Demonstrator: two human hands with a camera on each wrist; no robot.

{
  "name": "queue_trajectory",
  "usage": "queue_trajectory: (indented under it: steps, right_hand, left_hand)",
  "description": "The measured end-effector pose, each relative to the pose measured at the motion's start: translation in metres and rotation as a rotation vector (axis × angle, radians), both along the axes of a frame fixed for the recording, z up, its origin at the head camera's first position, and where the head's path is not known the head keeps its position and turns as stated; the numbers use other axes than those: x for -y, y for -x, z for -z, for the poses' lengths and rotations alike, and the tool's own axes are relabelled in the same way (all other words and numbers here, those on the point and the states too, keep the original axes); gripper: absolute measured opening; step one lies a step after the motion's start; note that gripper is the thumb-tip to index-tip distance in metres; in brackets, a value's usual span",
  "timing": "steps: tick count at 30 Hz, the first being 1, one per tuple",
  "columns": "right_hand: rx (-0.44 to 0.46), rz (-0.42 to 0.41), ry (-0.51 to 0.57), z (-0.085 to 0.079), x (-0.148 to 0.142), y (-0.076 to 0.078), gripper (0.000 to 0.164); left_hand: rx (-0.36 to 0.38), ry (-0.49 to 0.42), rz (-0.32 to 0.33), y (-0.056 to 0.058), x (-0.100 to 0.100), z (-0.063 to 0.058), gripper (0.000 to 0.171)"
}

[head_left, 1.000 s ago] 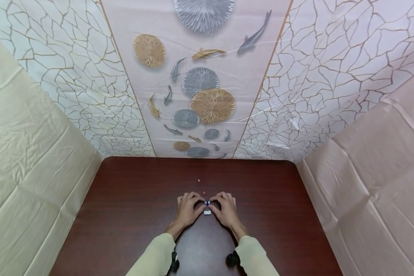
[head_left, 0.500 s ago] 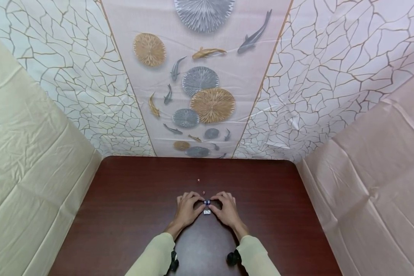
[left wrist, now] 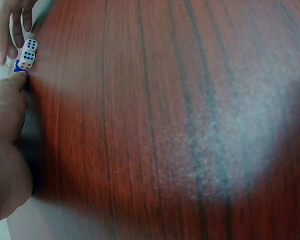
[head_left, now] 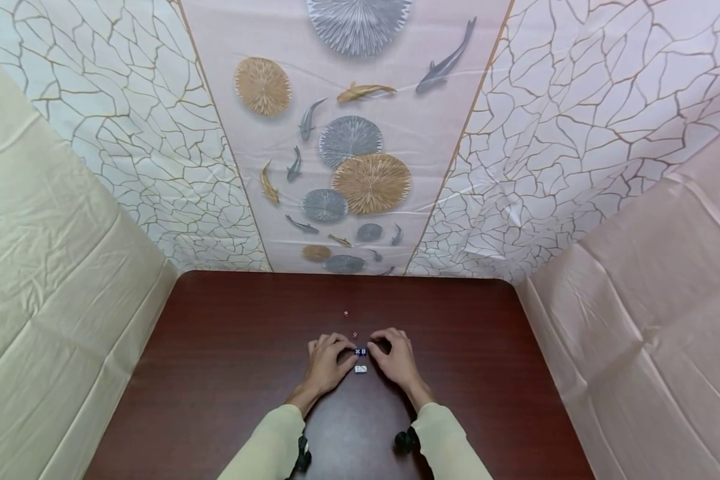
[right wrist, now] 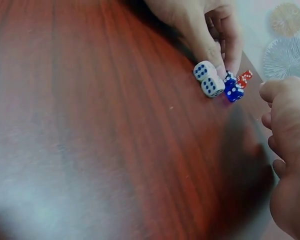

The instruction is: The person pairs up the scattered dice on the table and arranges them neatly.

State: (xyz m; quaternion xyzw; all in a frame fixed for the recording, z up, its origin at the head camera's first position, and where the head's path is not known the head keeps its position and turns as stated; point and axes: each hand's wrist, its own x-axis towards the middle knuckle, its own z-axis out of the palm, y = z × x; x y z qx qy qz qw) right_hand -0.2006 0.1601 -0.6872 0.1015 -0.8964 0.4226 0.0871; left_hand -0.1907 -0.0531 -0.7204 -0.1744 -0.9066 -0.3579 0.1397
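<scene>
Two blue dice (head_left: 360, 352) with white dots sit side by side on the dark wooden table (head_left: 216, 373). My left hand (head_left: 324, 367) pinches the left one between thumb and index finger; its fingertips partly cover that die in the right wrist view. To the right, my right hand (head_left: 396, 360) hovers a little apart from the dice, fingers loosely bent, holding nothing. Nearer my body lie two white dice (head_left: 361, 369), touching each other, with blue dots clear in the right wrist view (right wrist: 209, 80).
Beyond the blue dice are two small red dice, a nearer one (head_left: 355, 335) and a farther one (head_left: 346, 313), spaced apart. A patterned cloth (head_left: 348, 167) hangs behind the table, with plain cloth walls (head_left: 54, 300) on both sides.
My right hand has let go of the right blue die and drawn slightly away to the right. The left hand and the dice stay in place.
</scene>
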Motion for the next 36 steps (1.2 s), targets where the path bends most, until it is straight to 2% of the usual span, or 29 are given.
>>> queue_trajectory:
  steps: [4,16,23,27,30,31,36]
  right_hand:
    - [0.007,-0.025,-0.008,-0.005,0.003,0.007,0.019]
    - [0.127,-0.085,-0.106,-0.013,0.016,0.026,0.020]
    - [0.161,-0.089,-0.132,-0.012,0.022,0.032,0.017]
    - [0.166,-0.080,-0.155,-0.011,0.025,0.035,0.015]
    - [0.169,-0.074,-0.170,-0.011,0.026,0.036,0.016]
    - [0.172,-0.073,-0.175,-0.011,0.026,0.036,0.016]
    - [0.174,-0.069,-0.190,-0.009,0.027,0.037,0.015]
  left_hand:
    - [-0.032,0.004,0.000,0.001,0.000,0.002,0.019]
    - [-0.068,-0.008,0.006,0.005,0.003,0.016,0.017]
    - [-0.101,0.019,0.007,0.003,0.003,0.007,0.018]
    - [-0.071,0.020,0.003,0.002,0.002,0.003,0.018]
    - [-0.020,0.024,0.006,0.001,0.002,-0.002,0.019]
    - [-0.019,0.019,0.005,0.002,0.002,0.000,0.019]
    - [-0.068,0.016,0.009,0.001,0.002,0.001,0.019]
